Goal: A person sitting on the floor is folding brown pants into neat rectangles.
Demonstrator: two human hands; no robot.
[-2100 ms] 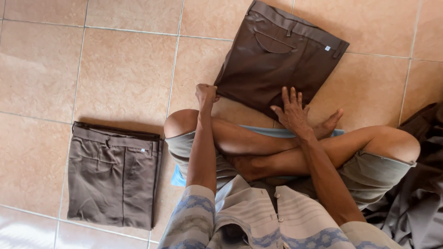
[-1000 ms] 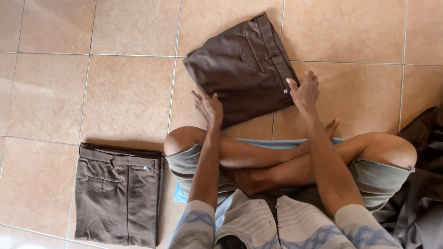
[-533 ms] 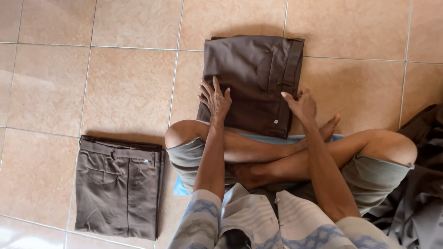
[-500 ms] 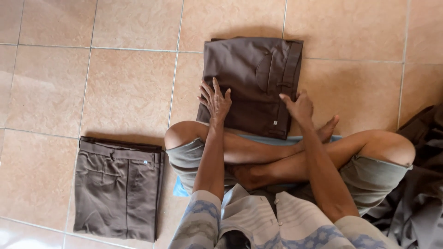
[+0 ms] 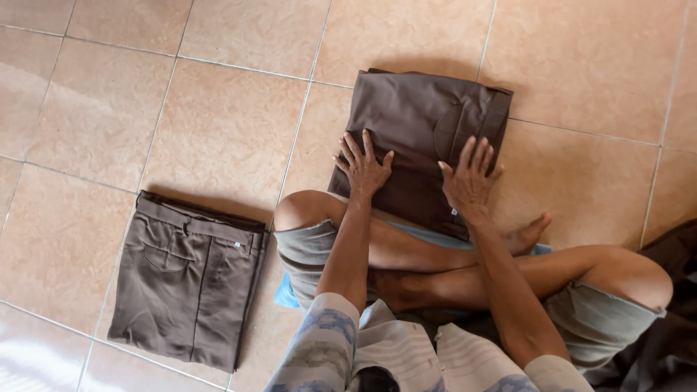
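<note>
Both hands flat, fingers spread

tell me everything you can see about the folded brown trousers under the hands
The folded dark brown cloth trousers lie flat on the beige tiled floor, a neat rectangle in front of the crossed legs. A pocket seam and waistband show at the right edge. The left hand and right hand press flat on the near half, fingers spread.

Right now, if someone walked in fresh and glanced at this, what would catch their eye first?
Most striking is the folded dark brown trousers lying on the tan tiled floor straight ahead, with the left hand and the right hand pressed flat on it, fingers spread. Next, a second folded pair of brown trousers lies apart on the tiles at lower left. The person sits cross-legged, bare knees below the hands.
</note>
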